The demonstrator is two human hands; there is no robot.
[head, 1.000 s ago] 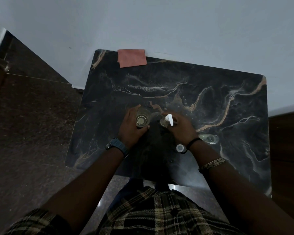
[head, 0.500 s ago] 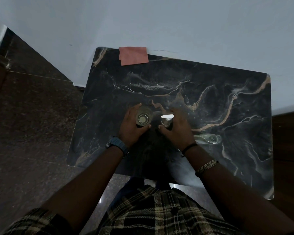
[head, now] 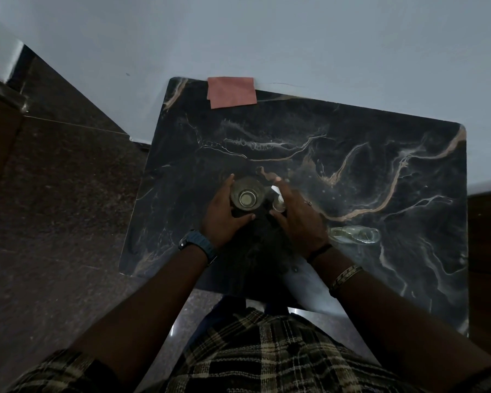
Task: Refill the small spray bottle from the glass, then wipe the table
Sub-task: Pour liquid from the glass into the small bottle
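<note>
A: Standing upright near the middle of the dark marbled bench (head: 352, 171), the glass (head: 245, 197), with a little liquid low inside. Left hand (head: 224, 217) wrapped round its near and left wall, thumb across the front, gripping it.

B: And just to its right, almost touching, the small spray bottle (head: 278, 204), white nozzle (head: 276, 190) on top. Right hand (head: 298, 214) cupped round it from the right, fingers (head: 281, 184) reaching over the far side. Hard to tell a firm grip from a loose hold there.

A: Likely smooth, rigid and breakable, that glass; probably slick if wet. Best held low round the wall, not by the rim.

B: Bottle looks light and narrow, so easily tipped. Better steadied at the body while turning the pump head off.

A: Lying on its side further right, a clear bottle-like thing (head: 355, 235), well apart from both hands.

B: For the wiping, a pink cloth (head: 231, 92) at the far edge, against the wall, untouched.
</note>
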